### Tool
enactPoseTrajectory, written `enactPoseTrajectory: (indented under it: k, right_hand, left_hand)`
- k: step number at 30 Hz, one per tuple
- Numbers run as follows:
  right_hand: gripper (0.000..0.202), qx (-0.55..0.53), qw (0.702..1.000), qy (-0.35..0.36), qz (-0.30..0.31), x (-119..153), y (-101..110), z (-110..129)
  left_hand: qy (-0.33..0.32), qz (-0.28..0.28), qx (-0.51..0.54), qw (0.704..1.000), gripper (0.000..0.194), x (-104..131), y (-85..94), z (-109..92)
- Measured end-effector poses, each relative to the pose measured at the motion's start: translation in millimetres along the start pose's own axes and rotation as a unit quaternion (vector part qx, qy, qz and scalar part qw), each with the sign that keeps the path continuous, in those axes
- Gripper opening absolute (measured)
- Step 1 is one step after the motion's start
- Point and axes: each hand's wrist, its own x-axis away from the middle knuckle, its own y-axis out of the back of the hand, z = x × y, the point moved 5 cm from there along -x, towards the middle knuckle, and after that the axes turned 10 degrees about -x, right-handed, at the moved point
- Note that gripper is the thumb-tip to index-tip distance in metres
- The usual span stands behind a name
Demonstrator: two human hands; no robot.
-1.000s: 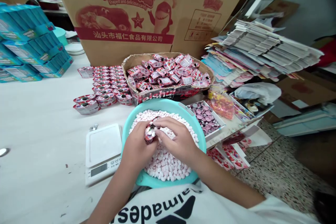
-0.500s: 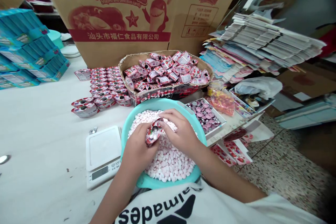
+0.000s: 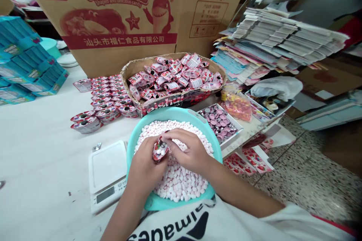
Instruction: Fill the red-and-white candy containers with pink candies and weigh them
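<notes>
My left hand [image 3: 147, 163] is wrapped around a small red-and-white candy box [image 3: 158, 153] with strawberry print, held over a turquoise basin [image 3: 216, 150]. White candies [image 3: 161, 148] show in the box's open top. At the upper end of that opening, the bent fingers and thumb of my right hand [image 3: 190, 150] come together and touch the box. What lies between those fingertips is hidden. Loose white and pale pink candies [image 3: 183, 182] fill the basin below both hands.
Left of the basin sits a white kitchen scale [image 3: 109, 169]. Behind it, similar boxes stand in rows [image 3: 106, 113]. A cut-down carton [image 3: 131, 94] holds many more. To the right are a tray of pink caps [image 3: 222, 122] and stacked flat cardboard [image 3: 283, 41]. A large carton [image 3: 118, 52] stands behind.
The candy box has tipped a little and shows more white candies in its opening. Both hands stay over the basin, with my right fingers bunched closer at the opening. The view has shifted slightly.
</notes>
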Motion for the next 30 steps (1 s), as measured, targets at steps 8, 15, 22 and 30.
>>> enactPoseTrajectory:
  k: [8,15,22,30]
  right_hand:
    - [0.024,0.015,0.997,-0.051,0.048,-2.1,-1.8,-3.1]
    - [0.023,-0.054,0.979,-0.197,-0.007,0.9,5.1,-30.8]
    - [0.039,-0.074,0.981,-0.179,0.003,-0.1,4.6,-28.4]
    - [0.04,-0.05,0.979,-0.196,-0.002,-1.2,8.0,-31.3]
  left_hand:
    - [0.012,0.016,-0.022,1.0,0.045,0.0,-0.6,-0.9]
    - [0.001,0.015,-0.045,0.999,0.045,-1.4,-2.1,-0.5]
    - [-0.009,0.013,-0.077,0.997,0.045,-1.8,-1.9,-3.2]
    - [-0.009,0.032,-0.083,0.996,0.044,-2.7,-6.2,-1.0]
